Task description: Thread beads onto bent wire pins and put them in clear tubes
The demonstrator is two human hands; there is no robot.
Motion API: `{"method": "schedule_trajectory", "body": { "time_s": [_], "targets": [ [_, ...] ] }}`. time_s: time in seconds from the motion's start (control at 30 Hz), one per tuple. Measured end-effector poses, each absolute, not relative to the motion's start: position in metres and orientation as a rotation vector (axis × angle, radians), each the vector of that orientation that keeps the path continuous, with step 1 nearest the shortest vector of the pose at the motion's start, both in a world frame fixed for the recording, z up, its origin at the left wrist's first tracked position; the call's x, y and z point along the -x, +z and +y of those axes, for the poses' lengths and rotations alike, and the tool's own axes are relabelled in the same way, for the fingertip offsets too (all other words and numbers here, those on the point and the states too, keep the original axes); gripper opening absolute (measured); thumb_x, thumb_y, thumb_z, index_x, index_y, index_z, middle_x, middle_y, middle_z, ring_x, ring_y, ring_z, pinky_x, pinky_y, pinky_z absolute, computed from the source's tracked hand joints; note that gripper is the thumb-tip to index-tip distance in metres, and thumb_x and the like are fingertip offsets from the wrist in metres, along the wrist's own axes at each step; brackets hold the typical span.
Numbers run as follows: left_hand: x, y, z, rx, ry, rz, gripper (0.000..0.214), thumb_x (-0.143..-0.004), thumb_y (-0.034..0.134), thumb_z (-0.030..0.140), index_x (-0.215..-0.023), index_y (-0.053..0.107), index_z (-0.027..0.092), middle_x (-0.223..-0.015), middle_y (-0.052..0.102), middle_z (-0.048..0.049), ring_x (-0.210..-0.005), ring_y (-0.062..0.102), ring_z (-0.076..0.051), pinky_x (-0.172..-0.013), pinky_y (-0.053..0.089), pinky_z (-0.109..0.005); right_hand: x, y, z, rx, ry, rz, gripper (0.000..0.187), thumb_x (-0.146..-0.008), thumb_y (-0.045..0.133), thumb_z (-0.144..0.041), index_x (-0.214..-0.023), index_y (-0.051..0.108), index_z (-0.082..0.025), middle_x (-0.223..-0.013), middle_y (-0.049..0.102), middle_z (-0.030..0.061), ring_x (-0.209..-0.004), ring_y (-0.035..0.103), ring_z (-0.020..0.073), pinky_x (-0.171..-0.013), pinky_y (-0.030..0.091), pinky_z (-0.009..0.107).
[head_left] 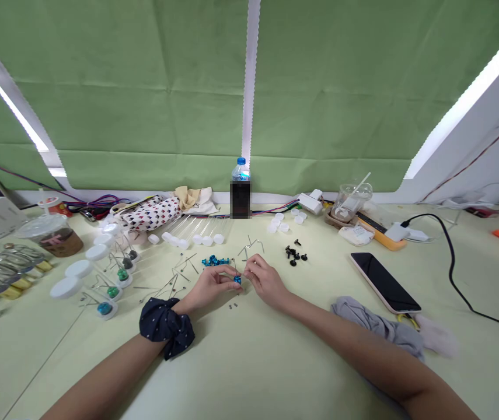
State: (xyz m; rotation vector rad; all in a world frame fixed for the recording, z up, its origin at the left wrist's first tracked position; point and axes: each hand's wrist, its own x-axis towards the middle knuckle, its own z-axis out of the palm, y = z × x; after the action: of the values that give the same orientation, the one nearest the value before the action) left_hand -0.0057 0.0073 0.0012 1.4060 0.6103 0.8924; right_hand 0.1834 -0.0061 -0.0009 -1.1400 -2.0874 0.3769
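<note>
My left hand [212, 286] pinches a small blue part [237, 280] at the middle of the pale table [249, 373]. A dark dotted scrunchie [166, 326] sits on that wrist. My right hand [264, 280] has its fingers closed right beside the blue part, apparently on a thin bent wire I can barely make out. A small heap of blue parts [214, 261] lies just behind my hands. Bent metal wires [251, 245] are scattered around them, and a few black screws [293, 254] lie to the right.
Clear tubes with white caps [196, 233] lie at the back. White lids [78, 268] and finished pieces [113, 290] line the left. A phone [384, 282], grey cloth [372, 321] and black cable [454, 274] are on the right. A water bottle [240, 192] stands behind.
</note>
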Motion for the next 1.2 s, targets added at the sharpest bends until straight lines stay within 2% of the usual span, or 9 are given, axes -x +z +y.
{"method": "schedule_trajectory", "body": {
  "time_s": [0.4, 0.77, 0.93, 1.2],
  "targets": [
    [0.0047, 0.0048, 0.0060, -1.420, 0.882, 0.635, 0.019, -0.070, 0.071, 0.023, -0.083, 0.062, 0.012, -0.089, 0.064, -0.0054, -0.074, 0.067, -0.020, -0.074, 0.053, -0.037, -0.1838, -0.0011, -0.0055, 1.190, 0.331, -2.105, 0.023, -0.092, 0.040, -0.027, -0.076, 0.055, -0.019, -0.085, 0.052, 0.0019, -0.062, 0.049, 0.0099, -0.057, 0.036, 0.022],
    [0.0047, 0.0040, 0.0052, -1.450, 0.866, 0.667, 0.021, -0.070, 0.071, 0.024, -0.086, 0.063, 0.013, -0.084, 0.064, -0.0046, -0.074, 0.067, -0.020, -0.074, 0.052, -0.037, -0.1840, -0.0014, -0.0044, 1.092, 0.419, -2.025, 0.021, -0.089, 0.047, -0.024, -0.074, 0.061, -0.019, -0.071, 0.054, 0.0015, -0.062, 0.051, 0.0118, -0.059, 0.040, 0.024],
    [0.0052, 0.0030, 0.0058, -1.468, 0.840, 0.718, 0.024, -0.072, 0.069, 0.026, -0.091, 0.061, 0.013, -0.074, 0.068, -0.0054, -0.074, 0.068, -0.022, -0.073, 0.051, -0.038, -0.1825, -0.0011, -0.0044, 1.067, 0.460, -1.989, 0.017, -0.089, 0.048, -0.024, -0.076, 0.059, -0.019, -0.073, 0.054, 0.0019, -0.065, 0.052, 0.0132, -0.061, 0.041, 0.025],
    [0.0057, 0.0059, 0.0057, -1.450, 0.823, 0.711, 0.026, -0.073, 0.068, 0.029, -0.092, 0.061, 0.012, -0.073, 0.071, -0.0079, -0.074, 0.068, -0.022, -0.074, 0.051, -0.037, -0.1799, 0.0023, -0.0060, 1.039, 0.491, -1.978, 0.012, -0.090, 0.042, -0.021, -0.085, 0.053, -0.020, -0.080, 0.054, 0.0028, -0.069, 0.051, 0.0138, -0.064, 0.042, 0.026]
  ]
}}
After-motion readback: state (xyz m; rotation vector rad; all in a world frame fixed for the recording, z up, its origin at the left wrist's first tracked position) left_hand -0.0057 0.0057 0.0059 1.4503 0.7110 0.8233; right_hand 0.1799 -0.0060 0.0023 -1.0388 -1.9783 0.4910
